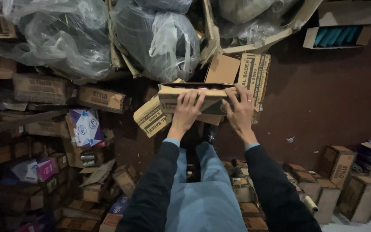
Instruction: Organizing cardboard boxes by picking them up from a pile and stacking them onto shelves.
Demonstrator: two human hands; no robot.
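Item: open cardboard box (pixel 202 96), flaps out, held above the dark red floor (pixel 323 99). Left hand (pixel 187 109) clamps its near wall, fingers over the top edge; right hand (pixel 239 109) grips the same wall just beside it, hands slightly apart. Behind the far edge: clear plastic bags (pixel 159 38). Left: stacked cartons (pixel 44 88) crowd close. Right: bare floor, open room up to a box of blue tubes (pixel 338 36).

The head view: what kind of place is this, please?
Probably a storeroom or warehouse stockroom. Many small cardboard boxes stand stacked on the dark floor, big plastic bags are heaped above, and both hands, left hand and right hand, grip an open carton.
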